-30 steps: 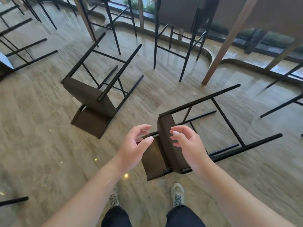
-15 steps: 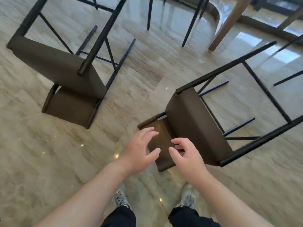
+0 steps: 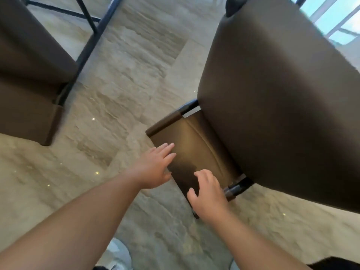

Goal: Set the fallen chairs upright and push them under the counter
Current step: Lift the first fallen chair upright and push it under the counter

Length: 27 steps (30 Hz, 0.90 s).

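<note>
A brown bar chair (image 3: 282,106) lies on its back on the marble floor, its seat filling the right of the head view and its low backrest (image 3: 196,145) flat on the floor. My left hand (image 3: 153,166) is spread at the backrest's left edge, fingers reaching onto it. My right hand (image 3: 208,193) rests at the backrest's near edge, fingers apart, not closed around anything. A second fallen brown chair (image 3: 29,75) lies at the left, black legs pointing away.
Glossy beige marble floor (image 3: 124,90) runs between the two chairs. A black metal leg (image 3: 93,38) of the left chair crosses the top. One of my shoes (image 3: 116,254) shows at the bottom edge. Bright window glass (image 3: 335,20) is at the top right.
The view has dropped much closer to the floor. Both hands have moved down and forward from above the right chair onto its backrest edges.
</note>
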Motion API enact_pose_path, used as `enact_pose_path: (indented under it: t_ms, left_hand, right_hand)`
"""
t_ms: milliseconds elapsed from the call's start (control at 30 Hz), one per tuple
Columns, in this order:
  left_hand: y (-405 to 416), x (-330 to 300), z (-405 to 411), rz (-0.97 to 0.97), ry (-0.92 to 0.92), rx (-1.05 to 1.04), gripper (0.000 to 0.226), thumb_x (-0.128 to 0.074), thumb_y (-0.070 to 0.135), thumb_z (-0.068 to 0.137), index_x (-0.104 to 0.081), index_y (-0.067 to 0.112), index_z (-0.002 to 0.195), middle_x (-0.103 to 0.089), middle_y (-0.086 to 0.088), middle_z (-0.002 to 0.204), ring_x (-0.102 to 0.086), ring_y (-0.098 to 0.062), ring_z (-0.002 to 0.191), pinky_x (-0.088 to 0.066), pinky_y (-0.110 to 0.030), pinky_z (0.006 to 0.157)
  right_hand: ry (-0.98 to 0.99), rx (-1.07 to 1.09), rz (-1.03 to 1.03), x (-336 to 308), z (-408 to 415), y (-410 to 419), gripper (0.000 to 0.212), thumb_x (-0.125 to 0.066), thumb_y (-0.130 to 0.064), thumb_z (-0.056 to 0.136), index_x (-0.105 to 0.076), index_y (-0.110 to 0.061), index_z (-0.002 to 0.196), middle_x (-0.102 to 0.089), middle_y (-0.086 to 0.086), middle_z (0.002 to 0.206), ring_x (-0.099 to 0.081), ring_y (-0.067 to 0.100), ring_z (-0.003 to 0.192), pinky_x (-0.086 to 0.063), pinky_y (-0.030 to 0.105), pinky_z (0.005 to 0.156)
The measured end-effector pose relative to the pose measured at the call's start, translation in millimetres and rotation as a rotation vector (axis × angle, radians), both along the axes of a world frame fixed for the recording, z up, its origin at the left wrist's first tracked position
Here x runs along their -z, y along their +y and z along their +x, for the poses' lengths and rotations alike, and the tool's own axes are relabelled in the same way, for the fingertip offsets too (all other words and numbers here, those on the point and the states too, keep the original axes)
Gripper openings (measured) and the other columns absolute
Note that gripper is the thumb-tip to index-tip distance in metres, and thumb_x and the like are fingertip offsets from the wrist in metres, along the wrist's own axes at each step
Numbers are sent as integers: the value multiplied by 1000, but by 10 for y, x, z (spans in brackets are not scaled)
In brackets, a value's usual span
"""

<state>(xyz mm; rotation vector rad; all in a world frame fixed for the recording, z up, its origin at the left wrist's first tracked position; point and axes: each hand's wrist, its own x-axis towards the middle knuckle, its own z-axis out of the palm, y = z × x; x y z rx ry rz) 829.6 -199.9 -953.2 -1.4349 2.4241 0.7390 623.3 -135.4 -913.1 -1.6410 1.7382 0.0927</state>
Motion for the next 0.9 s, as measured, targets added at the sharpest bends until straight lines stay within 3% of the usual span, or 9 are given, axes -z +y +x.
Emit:
enact_pose_path:
  t_ms: [200,333,467,533,633,767,900]
  left_hand:
    - [4,1140,28,-113,-146,296,80,-47,51,89,-15,22,157,-4,-8,166,-6,-26,152,-15,-45,119]
    - [-88,1387,15,-290,-159,351,92,-60,55,83,-14,22,156,-16,-13,164,-19,-33,149,-27,-51,115]
    - [-190,1440,-33,-310,-181,326,89,-53,40,87,0,20,156,-10,-15,164,-15,-38,149,-26,-55,113]
    - [-215,1465,-69,-302,-199,322,84,-44,30,91,10,22,155,-2,-14,165,-7,-40,150,-25,-59,112]
    - [-262,1483,-119,-310,-198,318,77,-36,24,95,14,23,154,1,-15,165,-3,-45,149,-26,-63,110]
    - [-268,1514,-141,-343,-184,330,70,-38,23,97,-2,20,157,-9,-19,164,-12,-50,146,-31,-67,107]
    - [-263,1475,-166,-330,-218,347,65,-21,21,97,5,19,156,1,-20,164,-6,-52,147,-29,-68,109]
  right_hand:
    - [126,-90,-17,1228,46,192,66,-57,-38,87,-33,-22,147,-25,4,157,-23,21,144,-27,38,114]
    - [214,-104,-146,1519,123,295,81,-81,-39,63,-55,-14,135,-46,17,146,-45,34,134,-40,48,107]
    - [266,-109,-178,1609,212,374,93,-88,-41,52,-56,-14,136,-48,19,145,-47,35,133,-39,51,105]
    - [280,-129,-187,1639,257,351,96,-87,-39,55,-52,-14,140,-44,19,148,-42,34,137,-33,52,108]
    - [318,-157,-204,1721,344,281,93,-75,-39,75,-29,-18,153,-23,15,160,-17,32,148,-11,52,116]
    - [349,-117,-233,1798,447,149,96,-81,-44,67,-40,-14,148,-34,17,156,-30,34,144,-18,59,112]
    - [341,-113,-166,1863,487,78,96,-59,-43,91,8,-15,155,15,13,162,23,34,144,25,59,107]
